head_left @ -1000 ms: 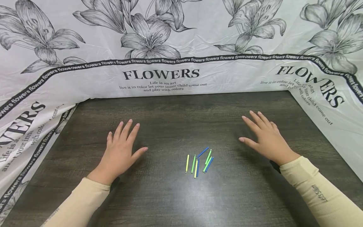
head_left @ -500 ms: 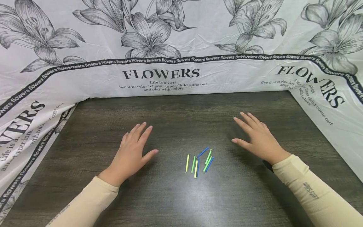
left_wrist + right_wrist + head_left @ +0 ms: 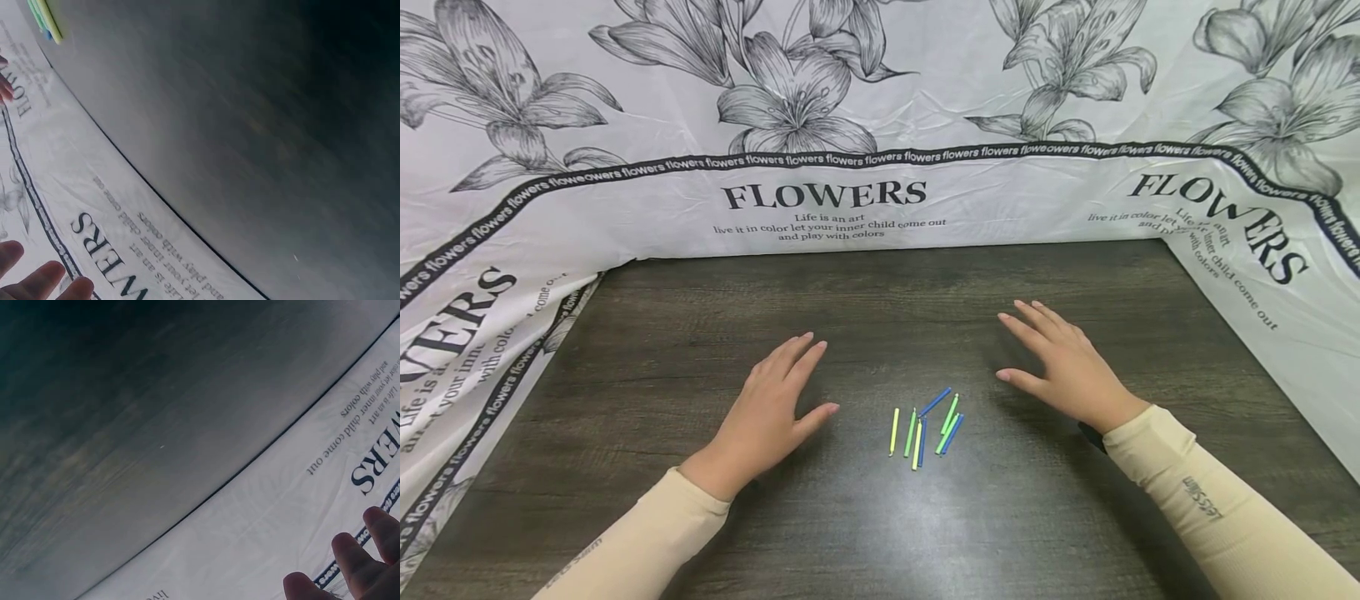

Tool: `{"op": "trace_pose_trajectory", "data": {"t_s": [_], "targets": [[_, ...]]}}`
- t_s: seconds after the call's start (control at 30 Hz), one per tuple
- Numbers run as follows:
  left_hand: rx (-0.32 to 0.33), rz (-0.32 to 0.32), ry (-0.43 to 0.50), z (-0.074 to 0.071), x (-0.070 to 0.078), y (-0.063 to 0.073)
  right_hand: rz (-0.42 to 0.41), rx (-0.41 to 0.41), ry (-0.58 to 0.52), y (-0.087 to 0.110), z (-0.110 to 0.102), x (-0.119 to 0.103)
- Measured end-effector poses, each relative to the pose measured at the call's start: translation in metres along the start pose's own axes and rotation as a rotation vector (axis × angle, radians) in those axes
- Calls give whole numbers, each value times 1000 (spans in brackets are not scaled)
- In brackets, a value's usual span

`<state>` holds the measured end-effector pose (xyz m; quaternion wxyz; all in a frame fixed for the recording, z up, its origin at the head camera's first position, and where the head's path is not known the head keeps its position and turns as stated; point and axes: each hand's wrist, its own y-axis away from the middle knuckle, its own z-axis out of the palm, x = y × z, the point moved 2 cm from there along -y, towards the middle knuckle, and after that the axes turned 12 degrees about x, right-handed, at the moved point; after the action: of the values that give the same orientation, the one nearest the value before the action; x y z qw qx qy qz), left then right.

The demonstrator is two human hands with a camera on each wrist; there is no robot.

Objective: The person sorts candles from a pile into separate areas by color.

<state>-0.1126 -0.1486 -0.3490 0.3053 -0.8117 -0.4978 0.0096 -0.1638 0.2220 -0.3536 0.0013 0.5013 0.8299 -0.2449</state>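
Observation:
Several thin birthday candles in yellow, green and blue lie loosely grouped on the dark wooden table (image 3: 865, 533). A lone yellow candle (image 3: 894, 432) is at the group's left; a blue candle (image 3: 935, 403) slants across its far end. At the right, a green candle (image 3: 951, 414) lies close to another blue candle (image 3: 953, 434). To the left of the group my left hand (image 3: 763, 412) hovers with spread fingers, holding nothing. My right hand (image 3: 1067, 367) is on the other side, also spread and touching no candle. Part of a yellow candle (image 3: 53, 25) shows in the left wrist view.
White cloth (image 3: 1000, 200) printed with grey flowers and lettering hangs behind the table and along both sides. The table's far edge meets this cloth. Light reflects off the tabletop nearer than the candles.
Both hands have moved inward toward the candles, the left one to the right and slightly nearer, the right one to the left. The candles have stayed put.

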Motion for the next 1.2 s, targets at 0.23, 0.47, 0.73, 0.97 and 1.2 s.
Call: {"op": "trace_pose_trajectory", "data": {"t_s": [0.23, 0.47, 0.73, 0.97, 1.2], "targets": [[-23, -38, 108, 6, 12, 0, -32, 7, -23, -4, 2, -8], [-44, -85, 187, 11, 21, 1, -72, 30, -37, -7, 8, -13], [-57, -122, 267, 17, 30, 0, -116, 63, -65, -11, 14, -18], [-102, -232, 396, 23, 36, -1, -126, 53, -96, -14, 18, -26], [-150, -345, 495, 27, 38, -2, -144, 40, -111, -16, 24, -33]]}}
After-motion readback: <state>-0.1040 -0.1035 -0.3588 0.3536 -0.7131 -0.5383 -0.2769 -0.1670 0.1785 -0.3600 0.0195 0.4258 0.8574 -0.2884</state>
